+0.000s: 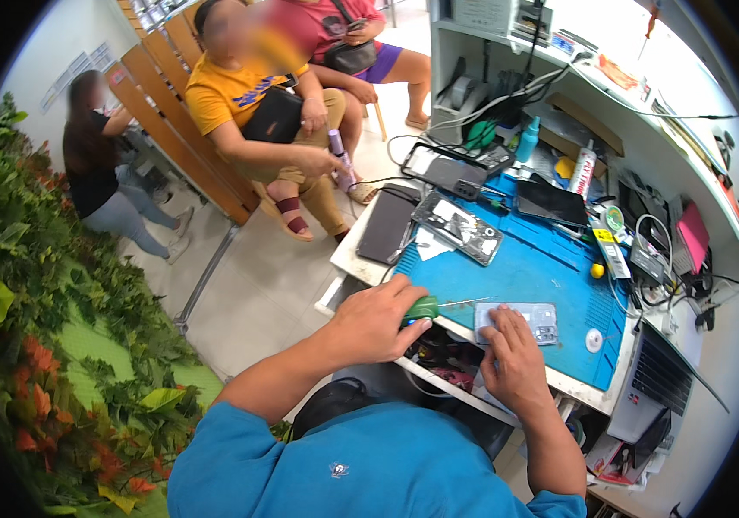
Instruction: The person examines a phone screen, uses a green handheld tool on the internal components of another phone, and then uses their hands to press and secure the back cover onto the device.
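My left hand [386,324] is closed on a green-handled screwdriver [423,308] by the desk's front edge, its thin shaft pointing right. My right hand [512,350] rests with loosely bent fingers on a pale blue-grey phone [538,323] lying on the blue mat [542,276]. A small white round disc [594,339] lies to that phone's right. Farther back are an opened phone [460,226], a dark flat device [385,224] and a black tablet-like device [550,205]. An open drawer [438,358] with mixed items sits under the front edge.
A laptop [652,375] stands at the right. Cables, bottles and tools crowd a shelved unit [473,39] behind the mat. Two seated people [231,112] face the desk; another person [97,173] is beside a wooden slatted partition [162,104]. Artificial leaves [50,363] cover the left side.
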Demonstrator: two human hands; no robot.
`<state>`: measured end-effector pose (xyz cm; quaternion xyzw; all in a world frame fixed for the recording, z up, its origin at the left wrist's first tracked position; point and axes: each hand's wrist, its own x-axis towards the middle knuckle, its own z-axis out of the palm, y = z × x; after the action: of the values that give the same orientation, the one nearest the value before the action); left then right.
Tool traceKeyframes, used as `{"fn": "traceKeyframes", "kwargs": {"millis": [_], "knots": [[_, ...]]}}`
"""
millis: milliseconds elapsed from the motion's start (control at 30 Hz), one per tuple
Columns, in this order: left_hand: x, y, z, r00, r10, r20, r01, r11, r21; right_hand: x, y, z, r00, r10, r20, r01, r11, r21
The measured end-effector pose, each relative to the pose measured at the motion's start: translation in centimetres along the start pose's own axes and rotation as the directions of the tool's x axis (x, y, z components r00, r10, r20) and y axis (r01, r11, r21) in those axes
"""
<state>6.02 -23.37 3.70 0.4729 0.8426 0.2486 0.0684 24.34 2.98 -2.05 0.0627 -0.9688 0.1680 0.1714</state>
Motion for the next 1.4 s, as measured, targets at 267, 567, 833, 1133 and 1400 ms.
{"fn": "traceKeyframes", "kwargs": {"millis": [267,567,833,1133,1400], "knots": [[2.1,-3.7,-2.1,0.894,-0.089,-0.439,0.072,0.996,-0.056,0.3,-0.2,0.2,1.000,-0.006,-0.002,0.006,1.000,0.030],[2.9,-6.1,-3.1,0.910,-0.250,-0.331,0.297,0.950,0.099,0.4,0.0,0.1,1.000,-0.020,-0.007,0.020,0.999,0.025],[3.3,-4.8,-3.1,0.943,-0.254,-0.213,0.225,0.962,-0.152,0.3,0.2,0.3,0.999,-0.031,-0.012,0.032,0.999,0.014],[4.4,-1.5,-2.4,0.996,-0.066,-0.056,0.057,0.987,-0.153,0.5,-0.1,0.1,1.000,-0.028,-0.013,0.029,0.999,0.034],[8.5,-2.3,-2.3,0.944,-0.226,0.241,0.203,0.972,0.118,0.5,-0.1,-0.1,0.999,-0.032,-0.018,0.032,0.999,0.024]]}}
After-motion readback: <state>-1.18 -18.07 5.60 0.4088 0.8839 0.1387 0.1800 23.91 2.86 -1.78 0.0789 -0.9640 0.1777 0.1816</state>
